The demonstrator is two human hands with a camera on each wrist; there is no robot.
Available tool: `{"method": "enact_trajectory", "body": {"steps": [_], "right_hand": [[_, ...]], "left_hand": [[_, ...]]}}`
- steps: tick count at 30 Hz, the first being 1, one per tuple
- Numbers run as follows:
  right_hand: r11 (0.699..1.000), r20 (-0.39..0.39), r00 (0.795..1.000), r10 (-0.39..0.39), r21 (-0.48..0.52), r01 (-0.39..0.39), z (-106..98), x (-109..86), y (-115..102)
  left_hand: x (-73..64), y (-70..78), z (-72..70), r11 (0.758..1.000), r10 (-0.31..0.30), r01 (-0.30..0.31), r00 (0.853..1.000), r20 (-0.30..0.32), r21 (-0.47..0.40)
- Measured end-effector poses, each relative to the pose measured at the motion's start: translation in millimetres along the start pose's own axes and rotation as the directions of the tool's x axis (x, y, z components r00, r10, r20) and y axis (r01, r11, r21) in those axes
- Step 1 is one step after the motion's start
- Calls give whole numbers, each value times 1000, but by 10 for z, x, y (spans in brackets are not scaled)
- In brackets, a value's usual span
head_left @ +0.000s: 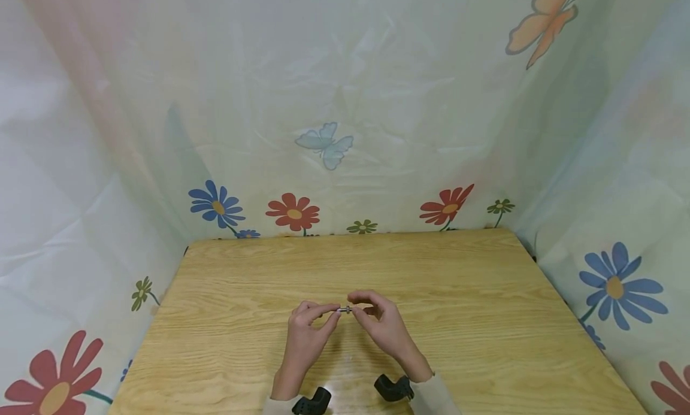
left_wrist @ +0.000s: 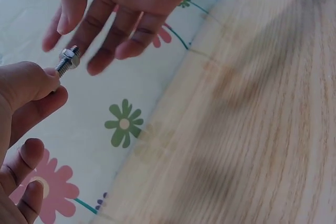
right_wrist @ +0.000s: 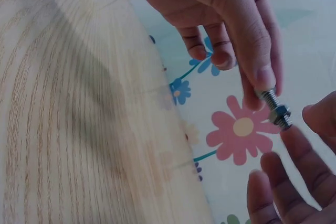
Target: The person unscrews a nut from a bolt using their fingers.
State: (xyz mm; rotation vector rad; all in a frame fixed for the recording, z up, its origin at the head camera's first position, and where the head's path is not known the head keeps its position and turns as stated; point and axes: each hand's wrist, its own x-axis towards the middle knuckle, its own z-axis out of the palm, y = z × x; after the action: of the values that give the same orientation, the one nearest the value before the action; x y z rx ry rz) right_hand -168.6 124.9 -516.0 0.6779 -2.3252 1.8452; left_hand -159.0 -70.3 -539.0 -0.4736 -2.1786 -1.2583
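My left hand (head_left: 306, 338) pinches a silver metal bolt (head_left: 342, 310) between thumb and fingertips, and its head end is hidden by them. The threaded shaft points toward the right hand. A hex nut (left_wrist: 70, 57) sits on the threads, with a short length of thread sticking out past it. Close to that free end is my right hand (head_left: 389, 332), its thumb and fingers spread apart around the tip. In the right wrist view one right fingertip (right_wrist: 294, 136) lies right at the bolt's end, while the thumb (right_wrist: 317, 116) stands off to the side of the nut.
Both hands are above a wooden table (head_left: 242, 277). A pale curtain (head_left: 404, 103) printed with flowers and butterflies hangs along its back and sides. Black wrist mounts (head_left: 392, 388) are strapped at both sleeves.
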Motion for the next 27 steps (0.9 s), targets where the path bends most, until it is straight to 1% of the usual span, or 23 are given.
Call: {"method": "enact_trajectory", "body": {"steps": [1, 3, 5, 8, 11, 13, 21, 27], "right_hand": [[1000, -2, 1000, 4, -6, -4, 3, 1, 2], [999, -6, 999, 45, -19, -45, 7, 2, 5], [994, -8, 994, 107, -35, -107, 13, 6, 2], [979, -3, 980, 197, -54, -196, 20, 15, -5], [971, 4, 974, 227, -71, -227, 19, 19, -10], [972, 8, 974, 226, -72, -224, 15, 17, -4], [986, 24, 986, 163, -44, -162, 5, 15, 15], [994, 14, 995, 102, -25, -102, 2, 16, 2]], "left_hand": [[0, -1, 0, 1000, 5, -5, 1000, -6, 0], [2, -3, 1, 1000, 17, -17, 1000, -18, 1], [6, -4, 1, 1000, 25, -25, 999, -26, 0], [13, -2, 0, 1000, 28, -28, 999, -27, 1], [15, 1, -4, 1000, 26, -26, 999, -22, -3], [16, 4, -6, 1000, 24, -24, 1000, -20, -4], [30, 21, -13, 1000, -5, 5, 1000, -12, -14], [39, 29, -20, 1000, 10, -10, 1000, -12, 2]]}}
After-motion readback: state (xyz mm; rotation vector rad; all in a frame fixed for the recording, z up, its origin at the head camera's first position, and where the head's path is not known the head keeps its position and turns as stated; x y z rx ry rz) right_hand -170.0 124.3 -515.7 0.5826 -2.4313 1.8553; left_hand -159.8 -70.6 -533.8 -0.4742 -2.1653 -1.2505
